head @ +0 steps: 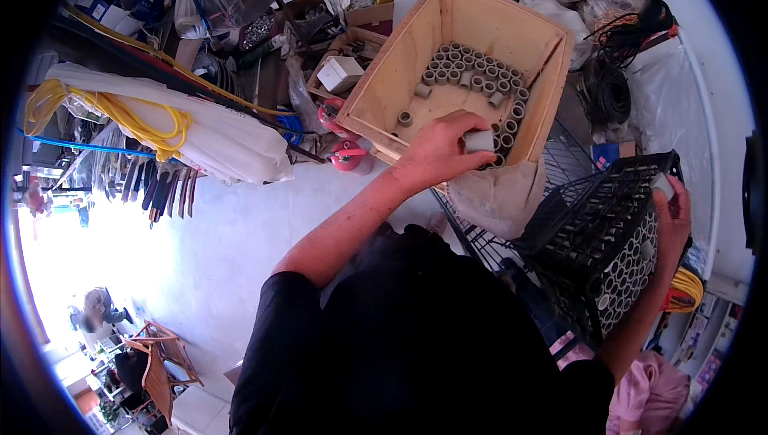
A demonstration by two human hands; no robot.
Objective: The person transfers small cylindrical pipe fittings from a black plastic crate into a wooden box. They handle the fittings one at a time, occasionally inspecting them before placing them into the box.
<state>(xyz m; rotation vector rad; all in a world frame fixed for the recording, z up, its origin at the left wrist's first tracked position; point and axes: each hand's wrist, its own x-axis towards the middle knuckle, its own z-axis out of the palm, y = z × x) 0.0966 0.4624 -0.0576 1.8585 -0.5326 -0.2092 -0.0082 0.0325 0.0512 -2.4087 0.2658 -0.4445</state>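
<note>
My left hand [441,141] grips a short grey pipe fitting [479,141] above the near part of a wooden box [384,84]. Inside the box, many similar grey fittings [455,64] stand on end in rows along the far and right sides. Two or three stand or lie loose on the bare wooden floor. At the right, my right hand [673,216] holds another grey fitting [662,185] over a black plastic crate [600,207]. That crate is tilted in view and packed with fittings [630,267], their round ends showing. A beige cloth [498,198] hangs over the box's near corner.
Below the crate is a black wire cart [471,225]. Red fire extinguishers [350,157] stand left of the box. A coiled yellow hose [138,114] lies on a white-covered shelf. A person in pink [648,393] is at lower right; another person [99,309] is far left.
</note>
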